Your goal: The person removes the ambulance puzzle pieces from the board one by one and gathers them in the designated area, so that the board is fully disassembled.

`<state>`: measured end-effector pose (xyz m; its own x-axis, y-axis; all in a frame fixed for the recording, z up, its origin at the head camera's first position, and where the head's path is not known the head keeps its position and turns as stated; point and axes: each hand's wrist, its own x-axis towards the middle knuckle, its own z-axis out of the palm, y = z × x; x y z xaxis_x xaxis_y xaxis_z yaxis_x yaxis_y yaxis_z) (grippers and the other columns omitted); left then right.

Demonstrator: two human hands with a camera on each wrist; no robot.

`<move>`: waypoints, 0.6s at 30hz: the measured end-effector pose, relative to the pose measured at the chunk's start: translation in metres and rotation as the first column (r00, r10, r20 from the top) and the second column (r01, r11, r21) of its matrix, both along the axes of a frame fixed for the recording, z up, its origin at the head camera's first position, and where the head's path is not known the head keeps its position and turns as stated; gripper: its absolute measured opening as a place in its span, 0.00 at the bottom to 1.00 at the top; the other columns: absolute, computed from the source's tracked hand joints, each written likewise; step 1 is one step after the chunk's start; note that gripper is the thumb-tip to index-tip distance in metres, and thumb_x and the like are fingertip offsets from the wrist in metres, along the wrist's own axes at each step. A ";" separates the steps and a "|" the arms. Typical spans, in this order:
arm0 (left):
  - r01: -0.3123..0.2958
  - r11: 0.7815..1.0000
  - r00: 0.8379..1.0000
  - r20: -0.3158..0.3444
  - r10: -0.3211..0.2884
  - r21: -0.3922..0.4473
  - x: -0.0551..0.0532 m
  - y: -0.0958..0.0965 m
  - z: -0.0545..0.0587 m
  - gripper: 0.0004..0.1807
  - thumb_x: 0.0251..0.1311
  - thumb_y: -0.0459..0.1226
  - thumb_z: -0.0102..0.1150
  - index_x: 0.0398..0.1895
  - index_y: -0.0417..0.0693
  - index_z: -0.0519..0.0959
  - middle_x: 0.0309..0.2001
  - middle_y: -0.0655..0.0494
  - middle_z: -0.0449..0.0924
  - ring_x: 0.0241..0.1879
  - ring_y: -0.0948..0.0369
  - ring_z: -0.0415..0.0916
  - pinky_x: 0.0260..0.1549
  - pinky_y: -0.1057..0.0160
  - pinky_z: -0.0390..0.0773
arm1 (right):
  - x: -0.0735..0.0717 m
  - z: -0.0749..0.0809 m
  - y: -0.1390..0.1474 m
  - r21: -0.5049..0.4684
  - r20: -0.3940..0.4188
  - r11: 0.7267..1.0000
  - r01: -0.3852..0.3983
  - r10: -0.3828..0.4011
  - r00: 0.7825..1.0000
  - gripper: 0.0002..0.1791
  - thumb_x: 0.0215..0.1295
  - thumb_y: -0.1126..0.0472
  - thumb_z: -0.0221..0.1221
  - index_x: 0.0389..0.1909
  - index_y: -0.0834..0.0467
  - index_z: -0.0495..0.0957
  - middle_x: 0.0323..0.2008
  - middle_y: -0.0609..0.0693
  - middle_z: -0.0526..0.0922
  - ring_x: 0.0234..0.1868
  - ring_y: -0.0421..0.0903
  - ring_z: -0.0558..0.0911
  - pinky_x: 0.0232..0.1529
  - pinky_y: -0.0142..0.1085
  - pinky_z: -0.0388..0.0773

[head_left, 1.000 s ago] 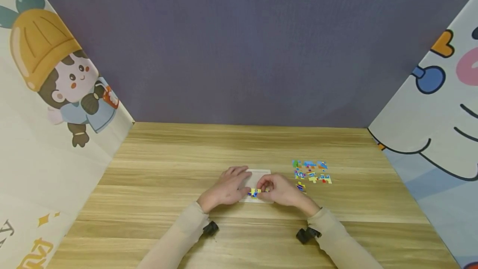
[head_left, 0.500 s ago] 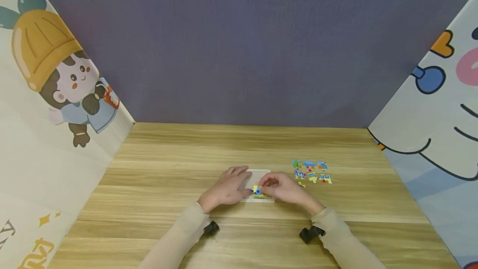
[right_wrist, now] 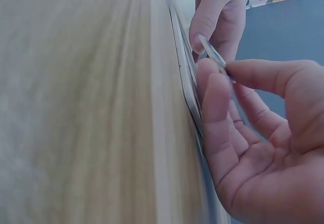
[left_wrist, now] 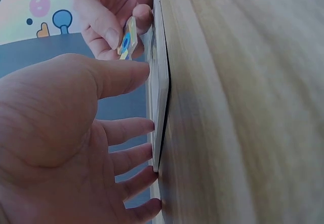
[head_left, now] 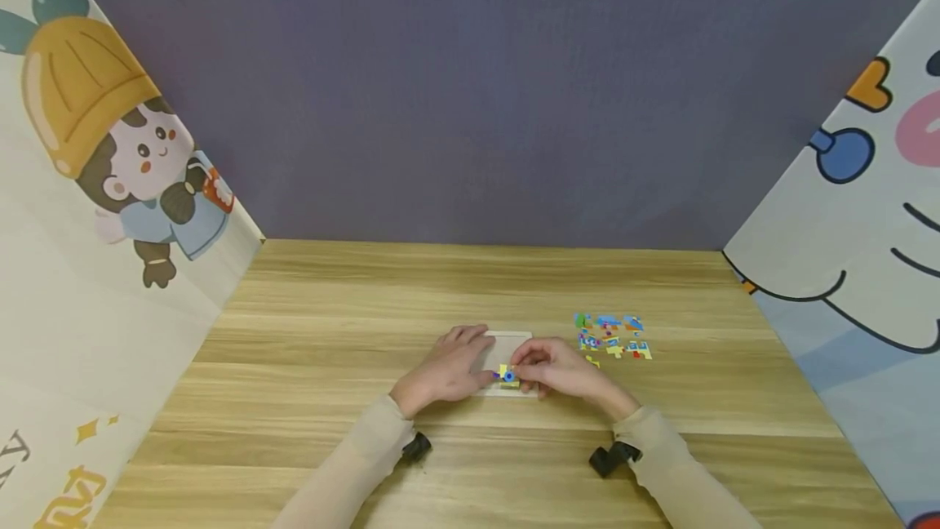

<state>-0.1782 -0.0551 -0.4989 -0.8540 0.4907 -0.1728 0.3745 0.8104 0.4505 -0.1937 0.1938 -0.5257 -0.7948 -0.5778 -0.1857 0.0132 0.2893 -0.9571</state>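
Observation:
My right hand pinches a small yellow and blue jigsaw puzzle piece between thumb and fingers, over the lower part of a pale, shallow puzzle tray. In the right wrist view the piece is held tilted, just off the tray. My left hand lies at the tray's left side. Seen from the left wrist, its fingers are spread and straight, with fingertips touching the tray's edge. The left thumb points toward the held piece. Whether other pieces lie under the hands cannot be made out.
Several loose puzzle pieces lie in rough rows on the wooden table, right of the tray. One yellow piece is close to my right wrist. A dark panel stands behind the table, with cartoon-printed walls at both sides.
My right hand has shifted slightly right and the piece in it has been raised and turned, so a blue ring now shows. My left hand has stayed in place.

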 end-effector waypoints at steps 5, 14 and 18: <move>-0.002 1.000 1.000 -0.005 0.002 0.012 0.001 0.002 0.003 0.36 0.76 0.53 0.58 0.79 0.43 0.68 0.84 0.43 0.58 0.83 0.43 0.55 0.82 0.37 0.56 | -0.002 0.002 0.005 -0.039 0.037 0.999 0.024 -0.022 0.999 0.14 0.76 0.58 0.64 0.52 0.65 0.80 0.36 0.54 0.86 0.30 0.43 0.84 0.26 0.31 0.83; -0.005 1.000 1.000 -0.019 0.005 -0.003 0.001 0.017 0.005 0.38 0.72 0.55 0.61 0.79 0.46 0.70 0.84 0.44 0.58 0.83 0.45 0.55 0.82 0.40 0.57 | -0.006 0.006 0.022 -0.030 0.027 0.991 0.131 -0.130 0.991 0.18 0.74 0.59 0.66 0.56 0.67 0.81 0.37 0.55 0.87 0.32 0.43 0.83 0.28 0.31 0.84; 0.007 0.999 1.000 -0.030 -0.009 -0.046 0.001 0.023 0.004 0.39 0.70 0.56 0.63 0.78 0.46 0.70 0.84 0.45 0.60 0.82 0.46 0.57 0.82 0.41 0.59 | -0.006 0.006 0.029 -0.014 0.027 0.989 0.146 -0.146 0.989 0.20 0.73 0.58 0.66 0.58 0.67 0.81 0.38 0.54 0.88 0.32 0.42 0.83 0.28 0.31 0.83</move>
